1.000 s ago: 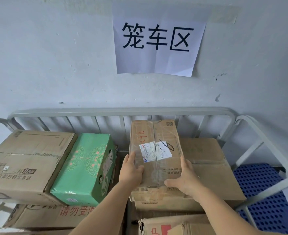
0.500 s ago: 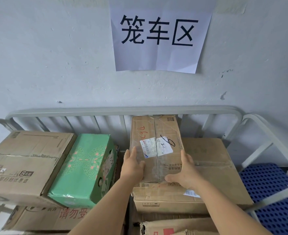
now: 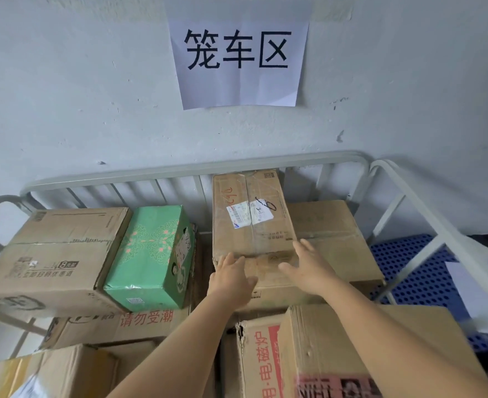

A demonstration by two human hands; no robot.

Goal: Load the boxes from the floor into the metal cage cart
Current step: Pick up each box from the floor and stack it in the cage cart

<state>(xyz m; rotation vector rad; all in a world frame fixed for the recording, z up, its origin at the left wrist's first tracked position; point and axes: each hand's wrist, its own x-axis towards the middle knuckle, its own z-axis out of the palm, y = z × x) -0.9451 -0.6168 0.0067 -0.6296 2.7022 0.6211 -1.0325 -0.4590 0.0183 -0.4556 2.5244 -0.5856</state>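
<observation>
My left hand lies flat-fingered against the near end of the taped box, and my right hand rests loose on its near right corner; neither one grips anything. The box sits in the cart, on top of a wider carton that runs out to the right of my right hand, with its far end up by the back rail.

I judge it fairly light: it is narrow, and stiff enough that flat fingers on the end should shift it. The clear tape over the top looks slick, so I would take it by the two long sides or under the near edge, not by the top.

Its white label is beyond my fingertips, with pen marks and red scrawl beside it that I cannot read. Left of my left hand is the green box, then a brown box marked "8". Nearer me a box reads 请勿受潮, and under my right forearm another reads 电磁炉. The wall sign says 笼车区.
</observation>
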